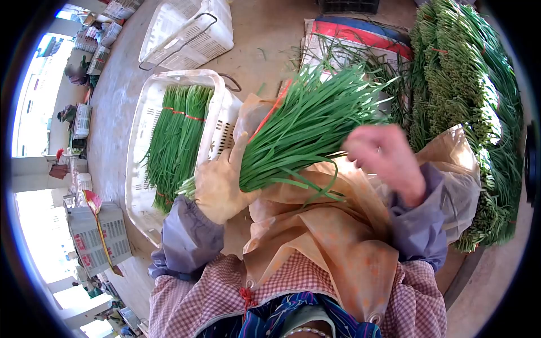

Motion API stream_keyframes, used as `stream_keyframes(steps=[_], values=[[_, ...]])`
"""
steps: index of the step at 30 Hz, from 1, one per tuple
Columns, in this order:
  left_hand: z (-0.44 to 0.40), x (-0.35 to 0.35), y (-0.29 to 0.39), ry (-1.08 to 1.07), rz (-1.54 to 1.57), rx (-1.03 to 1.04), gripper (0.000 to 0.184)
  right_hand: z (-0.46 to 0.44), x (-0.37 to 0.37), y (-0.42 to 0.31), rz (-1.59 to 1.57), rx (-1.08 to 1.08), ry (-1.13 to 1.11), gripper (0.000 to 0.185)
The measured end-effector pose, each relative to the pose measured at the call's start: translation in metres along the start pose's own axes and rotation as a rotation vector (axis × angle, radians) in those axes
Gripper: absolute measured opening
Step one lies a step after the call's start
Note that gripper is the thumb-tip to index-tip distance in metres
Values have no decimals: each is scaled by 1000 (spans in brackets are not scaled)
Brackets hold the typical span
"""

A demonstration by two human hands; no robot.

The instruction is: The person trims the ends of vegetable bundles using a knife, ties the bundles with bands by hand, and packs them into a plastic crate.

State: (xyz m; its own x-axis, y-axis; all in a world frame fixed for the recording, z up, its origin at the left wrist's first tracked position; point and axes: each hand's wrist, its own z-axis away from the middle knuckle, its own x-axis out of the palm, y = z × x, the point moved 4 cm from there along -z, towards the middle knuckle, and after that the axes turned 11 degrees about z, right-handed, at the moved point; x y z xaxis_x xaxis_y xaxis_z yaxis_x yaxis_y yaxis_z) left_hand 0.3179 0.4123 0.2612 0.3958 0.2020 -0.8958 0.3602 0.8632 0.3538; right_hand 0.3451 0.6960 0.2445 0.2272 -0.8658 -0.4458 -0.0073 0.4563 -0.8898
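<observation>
My left hand (218, 183), in a pale glove, is closed round the stem end of a bunch of garlic chives (304, 129). The bunch lies across my lap, its leaf tips fanned toward the upper right. A red strip (273, 112) runs along its upper left side. My right hand (386, 160) is beside the leaf tips, somewhat blurred, with its fingers curled in. What those fingers hold, if anything, is hidden. Under the bunch a translucent brown plastic apron (315, 231) covers my lap.
To the left stands a white plastic crate (135, 169) with banded chives (180, 129) inside. Another white crate (217, 31) is behind it. A tall heap of bundled greens (451, 84) rises at right. Loose leaves lie on a printed sack (360, 36). More crates (104, 236) line the far left.
</observation>
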Motion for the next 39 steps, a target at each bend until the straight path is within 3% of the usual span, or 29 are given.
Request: stream_keyframes(steps=[2,6,7,11,14,15,18,20,22,25,27,29,31,32,34,37,39], values=[[-3,-11,5,79,-47,77,101,-5,30,-3,313,-174,116,28],[-15,-22,-2,181,-170,93,99,-13,54,25,-528,24,-20,13],[-18,-21,-6,171,-173,81,99,-11,47,25,-556,44,-32,10],[-24,-18,-8,144,-112,64,99,-7,28,42,-4,2,-16,8],[-27,-17,-5,120,-96,45,100,-4,24,53,-89,74,62,7],[-27,-17,-5,120,-100,47,100,-6,24,55,-84,8,173,8],[-31,-17,-5,100,-103,36,100,-3,18,59,-247,104,537,10],[-33,-17,-9,92,-74,57,100,-1,-8,76,-407,12,743,10],[-36,-19,-17,99,-16,114,102,7,-30,84,-108,33,961,10],[-39,-19,-19,53,19,6,100,30,-34,46,561,-210,1080,15],[-38,-17,-15,61,-21,1,100,40,-14,25,156,-146,678,17],[-37,-16,-7,74,-75,-17,101,24,17,11,143,-362,352,25],[-31,-13,4,91,-136,-49,101,13,55,11,225,-270,195,39],[-26,-10,10,156,-165,0,102,12,75,31,161,-265,27,34],[-13,1,13,281,-216,86,103,21,100,54,-478,60,-558,29],[-4,16,13,331,-324,120,103,20,66,56,-631,110,-171,26],[0,25,14,355,-401,178,99,18,46,66,-934,45,162,25]])
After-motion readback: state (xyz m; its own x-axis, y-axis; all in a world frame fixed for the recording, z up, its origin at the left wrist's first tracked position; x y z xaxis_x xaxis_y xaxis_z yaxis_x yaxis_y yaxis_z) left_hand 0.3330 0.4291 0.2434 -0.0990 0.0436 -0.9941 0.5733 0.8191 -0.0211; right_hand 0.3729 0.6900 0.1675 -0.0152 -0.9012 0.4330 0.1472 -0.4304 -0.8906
